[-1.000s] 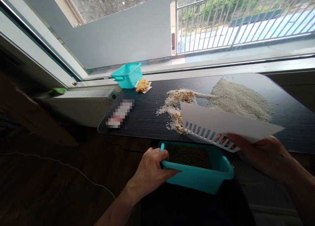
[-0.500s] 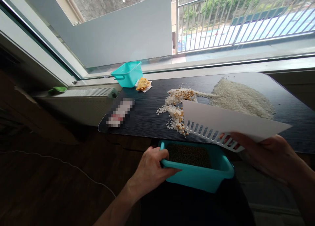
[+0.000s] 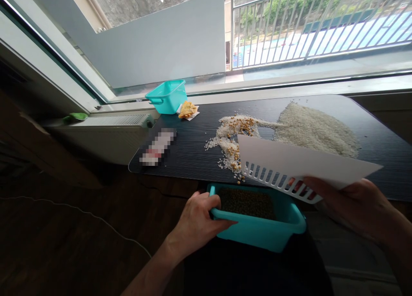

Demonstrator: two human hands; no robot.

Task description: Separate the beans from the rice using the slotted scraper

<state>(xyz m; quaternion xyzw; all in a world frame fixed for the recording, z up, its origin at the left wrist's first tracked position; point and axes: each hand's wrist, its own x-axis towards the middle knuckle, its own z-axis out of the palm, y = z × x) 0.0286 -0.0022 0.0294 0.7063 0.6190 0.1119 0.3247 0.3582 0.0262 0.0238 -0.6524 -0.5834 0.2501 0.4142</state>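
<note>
My left hand (image 3: 201,218) is closed around the left rim of a turquoise plastic bin (image 3: 257,236), thumb along its near side. Small brownish-green grains or pulses lie inside the bin (image 3: 247,203). In my right hand (image 3: 354,205) is a thin white slotted plastic sheet (image 3: 299,158), tilted above the table's near edge with its slots facing down toward the bin. Just left of the sheet lie yellow peas (image 3: 246,125) mixed with white rice (image 3: 225,132). A large rice heap (image 3: 315,128) spreads behind the sheet, which partly hides it. A pea (image 3: 238,182) sits at the table edge.
The dark wood-grain table (image 3: 189,150) stands against a window. At its back left are another turquoise bin (image 3: 169,97) and a crumpled yellow cloth-like item (image 3: 188,110). A blurred-out flat object (image 3: 158,146) lies at the left end. A radiator (image 3: 109,137) is beyond.
The slotted sheet in my right hand has shifted slightly down toward me, and a few peas and rice grains have come nearer the table edge. My left hand stays on the bin.
</note>
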